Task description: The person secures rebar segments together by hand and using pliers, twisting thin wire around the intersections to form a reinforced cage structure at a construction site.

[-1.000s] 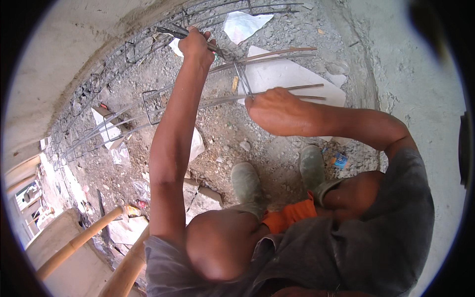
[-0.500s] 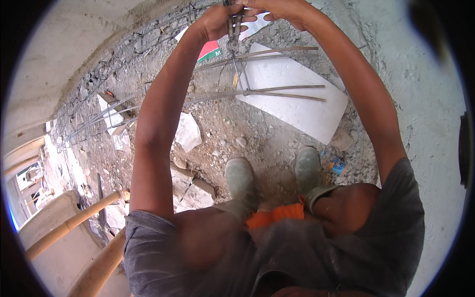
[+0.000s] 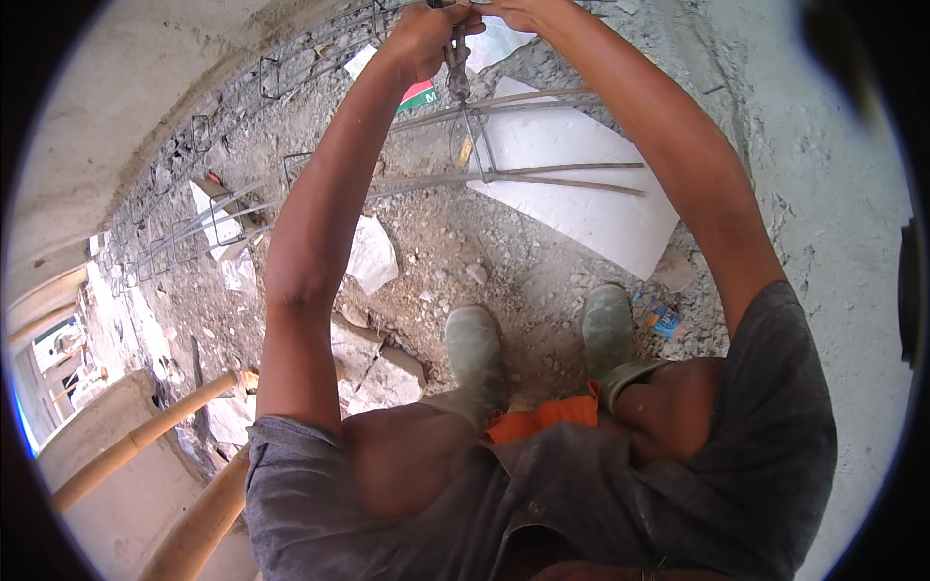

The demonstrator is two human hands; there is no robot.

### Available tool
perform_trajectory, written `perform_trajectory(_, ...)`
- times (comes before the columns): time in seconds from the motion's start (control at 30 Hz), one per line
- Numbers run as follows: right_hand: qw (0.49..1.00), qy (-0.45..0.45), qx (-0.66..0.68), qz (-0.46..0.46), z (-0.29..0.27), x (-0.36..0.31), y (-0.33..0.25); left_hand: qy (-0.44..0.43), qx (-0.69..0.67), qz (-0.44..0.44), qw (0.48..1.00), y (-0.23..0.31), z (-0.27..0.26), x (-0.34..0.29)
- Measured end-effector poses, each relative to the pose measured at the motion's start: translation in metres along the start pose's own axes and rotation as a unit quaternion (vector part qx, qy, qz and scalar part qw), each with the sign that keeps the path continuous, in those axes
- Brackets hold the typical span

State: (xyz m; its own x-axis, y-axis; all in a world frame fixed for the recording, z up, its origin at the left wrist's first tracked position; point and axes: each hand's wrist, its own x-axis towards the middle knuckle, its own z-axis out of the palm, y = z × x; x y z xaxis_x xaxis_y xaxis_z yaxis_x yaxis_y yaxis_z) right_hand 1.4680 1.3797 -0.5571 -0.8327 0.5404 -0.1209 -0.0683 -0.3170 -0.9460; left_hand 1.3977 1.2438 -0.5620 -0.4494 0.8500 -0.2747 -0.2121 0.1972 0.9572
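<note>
Steel pincers (image 3: 457, 63) hang jaws-down from my left hand (image 3: 426, 41), whose fingers are closed round their handles. The jaws meet a bent steel stirrup (image 3: 481, 145) at the upper bar of a rebar cage. Close beside it, at the top edge of the picture, my right hand (image 3: 520, 12) has its fingers drawn together near the handle ends; what they pinch is hidden. Long thin rebars (image 3: 572, 168) run through the stirrup, their free ends pointing right. A thin wire loops beside the stirrup.
A white sheet (image 3: 581, 218) lies under the bar ends. Broken concrete (image 3: 383, 373) and rubble surround my boots (image 3: 473, 339). Bamboo poles (image 3: 145, 441) slant in at lower left. Pale walls (image 3: 833, 252) rise on the right and upper left. More stirrups (image 3: 271, 77) stand along the cage.
My right hand has drawn its spread fingers together and shifted slightly left and up. The pincers stay at the stirrup in my left hand. The cage appears slightly shifted in view.
</note>
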Motion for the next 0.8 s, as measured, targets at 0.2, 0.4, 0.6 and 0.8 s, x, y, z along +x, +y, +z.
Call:
perform_trajectory(0.2, 0.994, 0.087, 0.035, 0.048, -0.009, -0.006, 0.007, 0.049, 0.197, -0.001, 0.979, 0.004, 0.025, 0.002)
perform_trajectory(0.4, 0.992, 0.078, 0.043, 0.087, -0.028, -0.004, 0.016, 0.122, 0.259, -0.015, 0.958, 0.002, 0.04, 0.007)
perform_trajectory(0.6, 0.992, 0.047, 0.102, 0.057, -0.102, 0.013, 0.015, 0.028, 0.234, -0.059, 0.97, 0.022, 0.086, 0.018)
perform_trajectory(0.8, 0.939, -0.148, 0.306, -0.049, -0.04, -0.01, 0.006, 0.225, 0.329, 0.045, 0.916, -0.026, 0.053, 0.022)
